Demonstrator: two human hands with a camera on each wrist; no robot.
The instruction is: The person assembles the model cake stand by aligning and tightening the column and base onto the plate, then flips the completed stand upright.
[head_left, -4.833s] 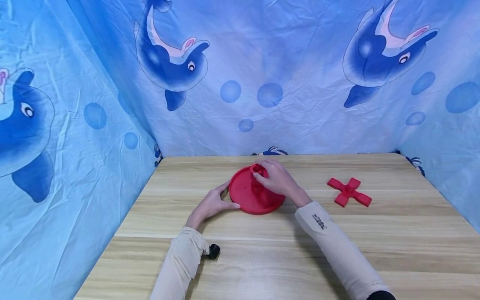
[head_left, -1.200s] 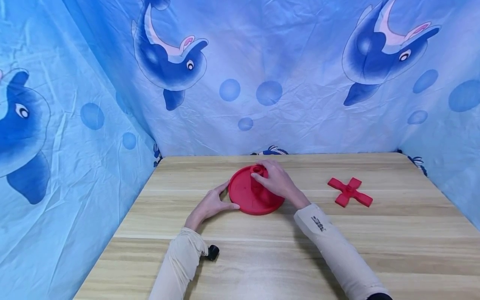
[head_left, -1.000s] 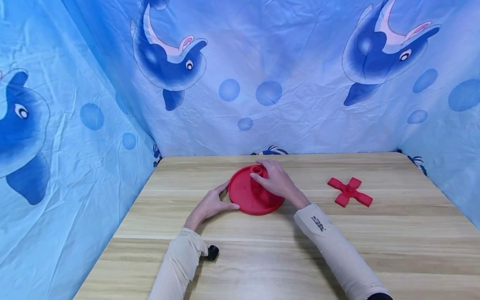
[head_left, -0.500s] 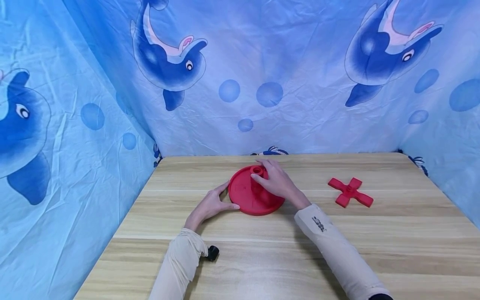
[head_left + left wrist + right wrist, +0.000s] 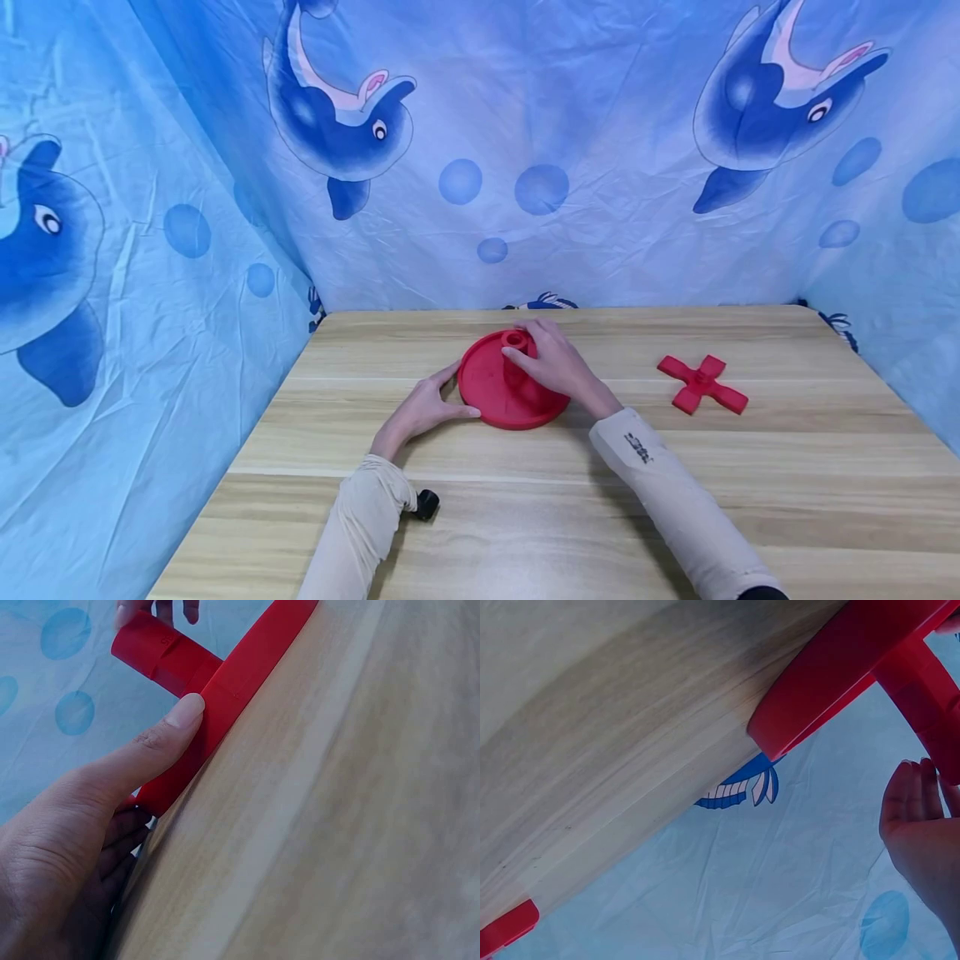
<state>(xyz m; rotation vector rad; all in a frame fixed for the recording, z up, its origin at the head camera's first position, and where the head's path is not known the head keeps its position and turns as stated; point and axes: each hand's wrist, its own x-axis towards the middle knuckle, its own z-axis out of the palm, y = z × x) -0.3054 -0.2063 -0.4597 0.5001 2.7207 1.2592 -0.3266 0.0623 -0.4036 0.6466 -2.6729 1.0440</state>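
A red round base (image 5: 482, 387) with a raised rim lies flat on the wooden table. From its middle a red hollow tube (image 5: 513, 379) stands upright. My left hand (image 5: 420, 413) holds the left side of the rim between thumb and fingers; in the left wrist view the thumb (image 5: 169, 735) presses on the rim's edge. Fingers and thumb of my right hand (image 5: 557, 364) grip the tube near its top, with some fingers hidden behind it. The right wrist view shows the tube (image 5: 924, 697) beside my right hand (image 5: 922, 825).
A red cross-shaped piece (image 5: 701, 383) with a small hub lies on the table to the right of the base. A blue cloth (image 5: 495, 208) printed with dolphins hangs behind the table's far edge and along both sides. A small black device (image 5: 427, 505) sits at my left cuff.
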